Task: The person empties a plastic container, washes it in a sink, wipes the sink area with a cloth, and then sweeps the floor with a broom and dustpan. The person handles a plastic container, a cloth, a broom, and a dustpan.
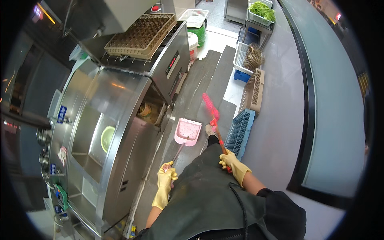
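Both of my hands wear yellow rubber gloves. My left hand (166, 175) is closed around the handle of a pink long-handled dustpan (187, 132), whose pan rests on the dark floor mat and has small bits of debris in it. In my right hand (231, 160) is the wooden handle of a broom (210, 107) with pink bristles. The broom's head is a little blurred and lies to the right of and beyond the dustpan, close to my shoe (210, 130).
Steel sinks (112, 144) run along the left, with a green basin (107, 139) inside. Beyond them, a brown dish rack (142, 36) sits on a steel machine (174, 57). Blue (240, 132) and beige racks (253, 90) lean along the right wall. A white basket (241, 58) stands farther up.
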Motion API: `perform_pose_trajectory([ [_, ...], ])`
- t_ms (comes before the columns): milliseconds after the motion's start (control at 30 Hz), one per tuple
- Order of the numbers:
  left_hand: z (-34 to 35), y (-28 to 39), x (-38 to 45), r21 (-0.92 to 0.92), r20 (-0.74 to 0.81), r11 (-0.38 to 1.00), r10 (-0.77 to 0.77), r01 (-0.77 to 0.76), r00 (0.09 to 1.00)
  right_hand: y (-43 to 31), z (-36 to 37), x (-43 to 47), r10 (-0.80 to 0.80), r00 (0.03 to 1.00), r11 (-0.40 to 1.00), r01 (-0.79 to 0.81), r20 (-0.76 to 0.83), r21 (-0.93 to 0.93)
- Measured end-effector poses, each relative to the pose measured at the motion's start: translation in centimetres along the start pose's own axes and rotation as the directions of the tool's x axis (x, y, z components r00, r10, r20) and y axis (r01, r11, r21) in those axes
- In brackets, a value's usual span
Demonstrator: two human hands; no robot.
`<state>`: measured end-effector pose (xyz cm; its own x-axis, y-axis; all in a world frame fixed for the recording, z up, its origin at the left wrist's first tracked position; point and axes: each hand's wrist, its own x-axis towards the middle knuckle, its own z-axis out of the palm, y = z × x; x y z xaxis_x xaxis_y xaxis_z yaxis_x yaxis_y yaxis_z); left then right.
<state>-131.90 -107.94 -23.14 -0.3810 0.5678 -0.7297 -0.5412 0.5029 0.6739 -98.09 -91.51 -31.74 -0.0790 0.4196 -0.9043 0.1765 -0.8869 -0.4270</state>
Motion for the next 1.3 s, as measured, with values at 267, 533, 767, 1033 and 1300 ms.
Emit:
perform_pose_trajectory([
  [267,16.5,9.4,12.4,0.195,-0.015,0.979,-0.054,0.056,0.998,-21.2,-10.3,14.5,-0.056,0.986,0.993,0.039,-0.158,-0.11],
  [533,27.9,16.4,23.0,0.453,-0.047,0.877,-0.153,0.158,0.987,-37.2,-15.2,24.5,0.139,0.966,0.949,-0.192,-0.216,-0.249],
  [767,32.3,17.2,28.5,0.443,-0.012,0.888,-0.132,0.123,0.991,-29.8,-12.2,10.2,0.285,0.956,0.676,-0.248,-0.064,-0.694],
  [1033,32.4,20.7,28.8,0.499,0.024,0.854,-0.184,0.148,0.983,-31.6,-18.9,6.4,0.284,0.955,0.894,-0.295,-0.084,-0.337],
  [1300,30.2,20.5,27.8,0.549,-0.01,0.81,-0.239,0.205,0.971,-27.2,-11.0,19.6,0.407,0.906,0.895,-0.421,-0.119,-0.146],
])
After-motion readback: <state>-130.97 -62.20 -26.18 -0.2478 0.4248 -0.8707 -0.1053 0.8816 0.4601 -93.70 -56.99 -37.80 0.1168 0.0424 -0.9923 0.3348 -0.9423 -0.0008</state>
